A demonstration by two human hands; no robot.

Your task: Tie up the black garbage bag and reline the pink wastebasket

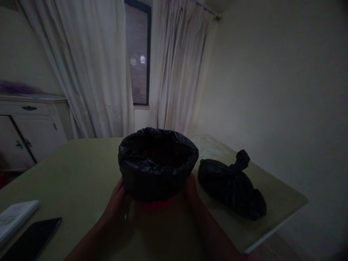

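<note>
- Standing near the middle of a pale green rectangular table [67, 170], a small round red bin lined with a black plastic bag [157, 163] had bare surface to its left and behind it.
- The table's right edge lay close, just beyond a knotted black plastic bag [231, 186] lying beside the bin.
- A dark flat phone [32, 239] and a white booklet [15, 215] sat at the near left corner.
- The left hand [116, 203] and right hand [191, 190] cupped the bin's lower sides, fingers curled against it.
- The bin stood upright, mouth facing up.
- The knotted bag's long axis ran diagonally, knot pointing away.
</note>
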